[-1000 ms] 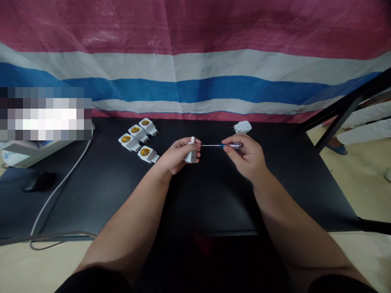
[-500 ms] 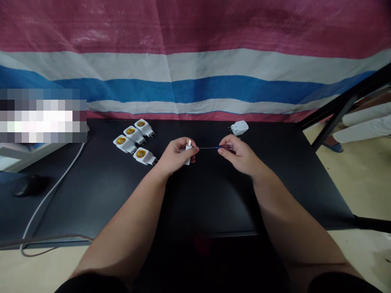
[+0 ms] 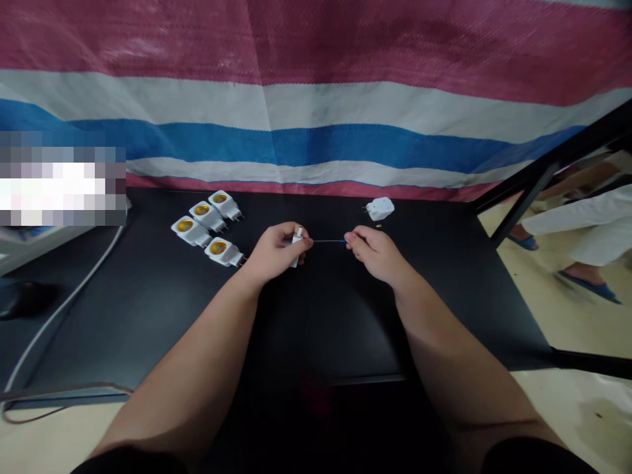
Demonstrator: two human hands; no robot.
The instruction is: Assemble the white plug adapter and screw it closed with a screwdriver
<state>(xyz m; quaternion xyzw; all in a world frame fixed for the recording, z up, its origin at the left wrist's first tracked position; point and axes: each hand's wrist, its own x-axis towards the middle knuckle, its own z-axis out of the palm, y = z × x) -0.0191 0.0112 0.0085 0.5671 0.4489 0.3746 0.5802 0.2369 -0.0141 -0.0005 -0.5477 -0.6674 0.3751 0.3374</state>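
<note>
Screwdriver [image 3: 330, 241] gripped in right hand [image 3: 374, 251], plug [image 3: 296, 241] in left hand [image 3: 274, 255]; 4 sockets [image 3: 209, 216] nearby.

Smooth white plastic on the plug piece [image 3: 297, 239] you hold, thin metal in your screwdriver shaft [image 3: 328, 241], shiny gold-toned linings [image 3: 185, 226] in four white plastic sockets [image 3: 232, 253], smooth matt black tabletop [image 3: 444, 257] before you, woven plastic-looking sheeting [image 3: 320, 52] behind

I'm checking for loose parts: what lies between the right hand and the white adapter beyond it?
The head view shows a brass-coloured piece on the table between the right hand and white adapter, too small to identify.
</note>
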